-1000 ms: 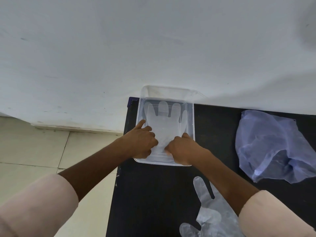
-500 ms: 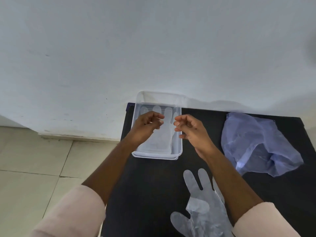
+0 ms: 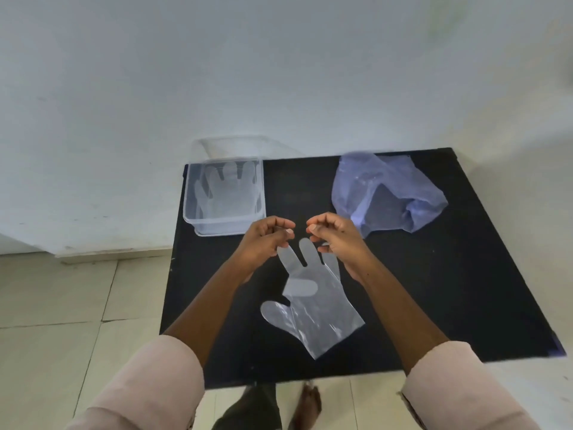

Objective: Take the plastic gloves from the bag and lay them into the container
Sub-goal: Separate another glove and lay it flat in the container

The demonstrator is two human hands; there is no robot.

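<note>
A clear plastic container stands at the far left corner of the black table, with flat plastic gloves lying inside it. Another clear plastic glove lies flat on the table's middle, fingers pointing away from me. A crumpled bluish plastic bag rests at the far right. My left hand and my right hand hover just above the loose glove's fingertips, fingers curled and apart, holding nothing.
A white wall rises right behind the table. Tiled floor lies to the left and near side, and my bare feet show below the table's front edge. The container's open lid leans against the wall.
Both hands have left the container and drawn back toward me, now above the loose glove. The view has tilted down, showing more of the table.
</note>
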